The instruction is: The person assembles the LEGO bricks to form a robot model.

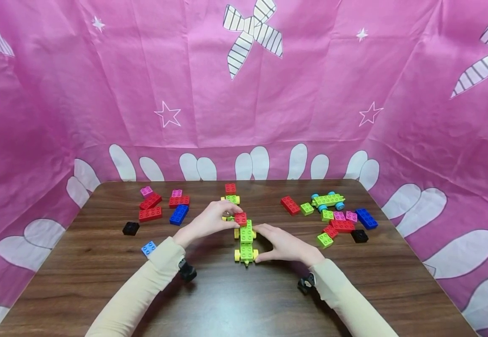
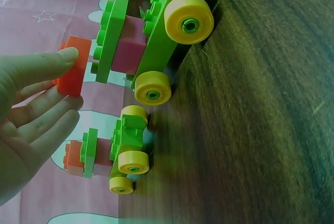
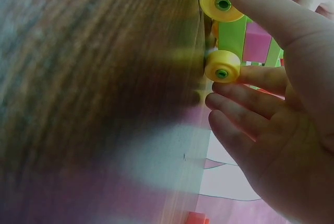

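Observation:
My left hand [image 1: 210, 219] pinches a red toy brick [image 2: 75, 72] between thumb and fingers, just above and apart from the near toy car. This green car [image 1: 246, 253] has yellow wheels and carries a pink brick [image 2: 129, 46] with a green brick [image 2: 111, 41] on it. At the car's right side my right hand [image 1: 284, 244] spreads its thumb and straight fingers along the yellow wheels, touching them. Beyond it stands a second green car [image 2: 128, 135] with yellow wheels, stacked with pink, green and red bricks.
Red, pink and blue bricks lie at the back left, with a black brick [image 1: 131, 228] and a light blue brick [image 1: 149, 248] nearer. On the right are several mixed bricks, a dark blue brick [image 1: 366, 218] and a green car base [image 1: 328, 201] with blue wheels.

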The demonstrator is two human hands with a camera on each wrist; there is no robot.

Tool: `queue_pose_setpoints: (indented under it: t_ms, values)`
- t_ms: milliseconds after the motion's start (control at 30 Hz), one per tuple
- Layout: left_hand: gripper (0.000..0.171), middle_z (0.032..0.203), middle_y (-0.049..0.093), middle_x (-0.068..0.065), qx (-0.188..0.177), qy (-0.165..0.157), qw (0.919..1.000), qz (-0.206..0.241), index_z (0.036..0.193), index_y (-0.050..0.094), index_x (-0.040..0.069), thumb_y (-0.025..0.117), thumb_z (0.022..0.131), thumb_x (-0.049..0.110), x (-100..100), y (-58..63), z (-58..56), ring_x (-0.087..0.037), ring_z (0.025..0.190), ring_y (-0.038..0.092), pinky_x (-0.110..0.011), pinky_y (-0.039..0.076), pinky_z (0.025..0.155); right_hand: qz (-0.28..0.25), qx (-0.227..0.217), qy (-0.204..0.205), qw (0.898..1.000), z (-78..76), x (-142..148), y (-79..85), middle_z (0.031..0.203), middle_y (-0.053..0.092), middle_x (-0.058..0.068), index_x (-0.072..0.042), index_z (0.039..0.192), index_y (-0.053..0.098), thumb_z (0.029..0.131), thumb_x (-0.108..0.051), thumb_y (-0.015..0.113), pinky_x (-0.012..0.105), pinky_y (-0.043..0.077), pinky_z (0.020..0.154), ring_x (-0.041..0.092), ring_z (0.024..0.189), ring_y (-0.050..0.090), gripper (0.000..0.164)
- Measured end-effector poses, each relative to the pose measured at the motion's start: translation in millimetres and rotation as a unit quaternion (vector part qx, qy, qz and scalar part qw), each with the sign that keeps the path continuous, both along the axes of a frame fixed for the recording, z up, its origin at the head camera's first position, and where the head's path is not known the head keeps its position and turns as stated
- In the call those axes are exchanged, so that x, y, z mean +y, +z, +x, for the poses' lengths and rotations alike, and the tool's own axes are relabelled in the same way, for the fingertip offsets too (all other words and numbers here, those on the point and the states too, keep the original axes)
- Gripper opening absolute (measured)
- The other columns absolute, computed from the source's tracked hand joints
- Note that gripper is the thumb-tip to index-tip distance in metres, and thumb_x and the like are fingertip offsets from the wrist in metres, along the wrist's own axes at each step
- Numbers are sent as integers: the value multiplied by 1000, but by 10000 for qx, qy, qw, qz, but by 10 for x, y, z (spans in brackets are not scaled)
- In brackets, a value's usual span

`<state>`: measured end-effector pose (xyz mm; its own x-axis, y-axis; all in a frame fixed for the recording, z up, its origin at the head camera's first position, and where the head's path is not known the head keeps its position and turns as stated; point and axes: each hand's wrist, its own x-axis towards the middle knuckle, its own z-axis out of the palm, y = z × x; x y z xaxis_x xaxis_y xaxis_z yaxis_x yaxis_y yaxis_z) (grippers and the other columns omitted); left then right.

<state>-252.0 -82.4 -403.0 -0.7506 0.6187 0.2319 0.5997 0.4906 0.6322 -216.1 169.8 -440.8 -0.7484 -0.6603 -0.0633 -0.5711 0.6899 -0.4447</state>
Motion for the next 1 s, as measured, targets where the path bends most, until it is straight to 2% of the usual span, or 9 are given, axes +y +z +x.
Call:
queue_pose_setpoints:
  t_ms: [233, 500, 800, 1000]
  values:
    - [33, 105, 68, -5, 12, -49, 10000, 35, 111, 66, 8, 73, 81, 21, 42, -27, -9, -20, 96, 63, -41, 53, 86, -48, 102, 43, 9999, 3, -2, -2, 142, 45, 2, -12, 142, 38, 76, -57, 67, 41, 39, 108, 18, 131, 43, 84]
    - [32, 105, 68, -3, -32, 46, 10000, -19, 110, 66, 10, 73, 81, 21, 67, -62, -19, -20, 95, 64, -37, 54, 85, -98, 126, 82, 9998, 1, 10, -10, 141, 46, 1, -14, 141, 39, 77, -57, 67, 41, 40, 107, 17, 130, 44, 83]
    - [32, 104, 68, -6, -151, -61, 9998, 60, 110, 66, 8, 73, 81, 19, 88, -56, -11, -20, 95, 64, -41, 54, 87, -48, 120, 66, 9999, -7, 13, -22, 142, 45, 0, -15, 142, 38, 77, -57, 68, 40, 40, 108, 16, 131, 44, 83]
    - [31, 103, 68, -3, -16, -43, 10000, -43, 109, 66, 11, 73, 81, 22, 97, -50, -19, -16, 93, 63, -36, 55, 86, -5, 50, 26, 10000, -10, 6, -17, 143, 44, -1, -16, 143, 36, 76, -57, 68, 39, 39, 109, 15, 131, 43, 84]
